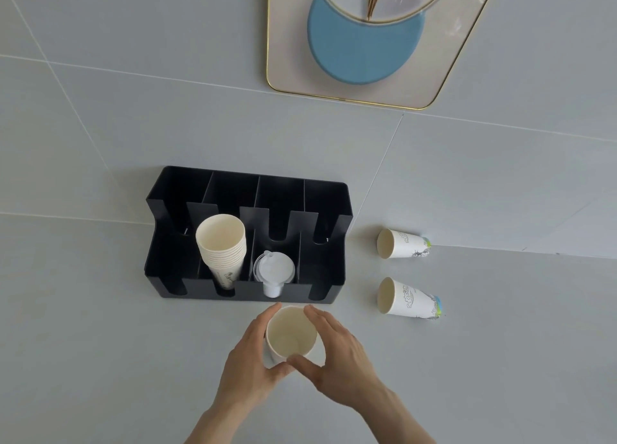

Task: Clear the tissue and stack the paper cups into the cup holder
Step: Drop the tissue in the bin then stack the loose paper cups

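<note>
A white paper cup (291,331) stands upright just in front of the black cup holder (334,276). My left hand (250,353) wraps its left side and my right hand (337,350) its right side, thumbs meeting at the near rim. A stack of paper cups (222,246) lies in the holder's second slot from the left, mouths facing me. White plastic lids (273,270) sit in the third slot. Two printed paper cups lie on their sides right of the holder, one farther (402,243) and one nearer (407,298). No tissue is visible.
A gold-rimmed pale tray (290,59) sits at the back with a blue round mat (360,53) and a clear dish on it. The holder's leftmost and rightmost slots hold nothing. The grey surface has thin seam lines.
</note>
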`<state>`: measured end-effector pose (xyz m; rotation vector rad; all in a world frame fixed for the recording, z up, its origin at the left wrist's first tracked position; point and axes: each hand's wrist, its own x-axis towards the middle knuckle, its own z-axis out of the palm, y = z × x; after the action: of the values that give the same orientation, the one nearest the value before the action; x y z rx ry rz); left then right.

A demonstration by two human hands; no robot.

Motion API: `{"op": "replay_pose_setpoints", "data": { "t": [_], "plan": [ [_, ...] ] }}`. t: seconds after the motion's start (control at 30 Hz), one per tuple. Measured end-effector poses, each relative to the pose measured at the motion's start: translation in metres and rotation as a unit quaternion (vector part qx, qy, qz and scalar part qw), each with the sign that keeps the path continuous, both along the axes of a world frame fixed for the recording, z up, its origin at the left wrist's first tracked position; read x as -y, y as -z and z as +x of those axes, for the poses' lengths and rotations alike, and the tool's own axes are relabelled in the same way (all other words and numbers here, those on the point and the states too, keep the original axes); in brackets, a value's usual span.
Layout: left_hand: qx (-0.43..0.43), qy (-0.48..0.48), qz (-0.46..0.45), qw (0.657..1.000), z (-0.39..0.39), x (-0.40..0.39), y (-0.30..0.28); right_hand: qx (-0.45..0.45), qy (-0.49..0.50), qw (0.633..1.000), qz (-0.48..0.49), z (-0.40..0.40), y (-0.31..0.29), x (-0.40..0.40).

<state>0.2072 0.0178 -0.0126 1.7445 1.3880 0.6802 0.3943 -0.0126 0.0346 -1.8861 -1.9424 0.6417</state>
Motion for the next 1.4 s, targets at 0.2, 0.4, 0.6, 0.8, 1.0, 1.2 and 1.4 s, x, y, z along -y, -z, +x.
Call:
{"op": "replay_pose_setpoints", "data": {
  "t": [0.2, 0.4, 0.6, 0.8, 1.0, 1.2, 1.4],
  "plan": [
    [0.007, 0.001, 0.008, 1.000, 0.003, 0.001, 0.002, 0.059, 0.164, 0.982, 0.066, 0.081, -0.003, -0.027],
    [0.004, -0.008, 0.007, 1.000, 0.007, 0.003, 0.002, 0.253, 0.089, 0.959, -0.092, 0.150, 0.020, -0.050],
    [-0.002, -0.021, -0.006, 1.000, 0.009, 0.004, 0.001, 0.336, 0.078, 0.934, -0.092, 0.150, 0.039, -0.049],
    [-0.013, -0.027, -0.008, 1.000, 0.011, 0.005, -0.002, 0.420, 0.058, 0.902, -0.086, 0.147, 0.049, -0.043],
    [-0.012, -0.019, -0.003, 1.000, 0.011, 0.005, -0.003, 0.291, 0.091, 0.951, -0.052, 0.133, 0.029, -0.031],
    [0.001, -0.011, -0.007, 1.000, 0.011, 0.005, -0.004, -0.073, 0.191, 0.968, 0.143, 0.082, -0.053, -0.019],
    [0.020, -0.002, -0.015, 1.000, 0.009, 0.002, -0.006, -0.216, 0.071, 0.965, 0.128, 0.025, -0.086, -0.009]
  ]
}}
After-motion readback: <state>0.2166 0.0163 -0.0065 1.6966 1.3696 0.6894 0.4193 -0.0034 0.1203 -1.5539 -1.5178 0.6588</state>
